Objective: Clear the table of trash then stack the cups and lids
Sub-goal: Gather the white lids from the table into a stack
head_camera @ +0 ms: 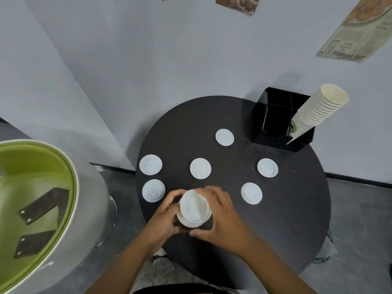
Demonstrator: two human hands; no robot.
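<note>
A small stack of white lids [194,209] is held just above the near part of the round black table [286,219]. My left hand [164,219] grips the stack from the left and my right hand [220,217] grips it from the right. Several single white lids lie flat on the table: one at the far middle [224,137], one at the left [150,164], one below it [153,190], one in the centre [200,168], one at the right [267,167]. A low lid pile [251,193] lies at the near right. A tall stack of paper cups [316,112] leans in a black holder [277,119].
A large bin with a green inside [36,187] stands on the floor to the left of the table. The wall runs close behind the table and the black holder sits at the table's far right edge.
</note>
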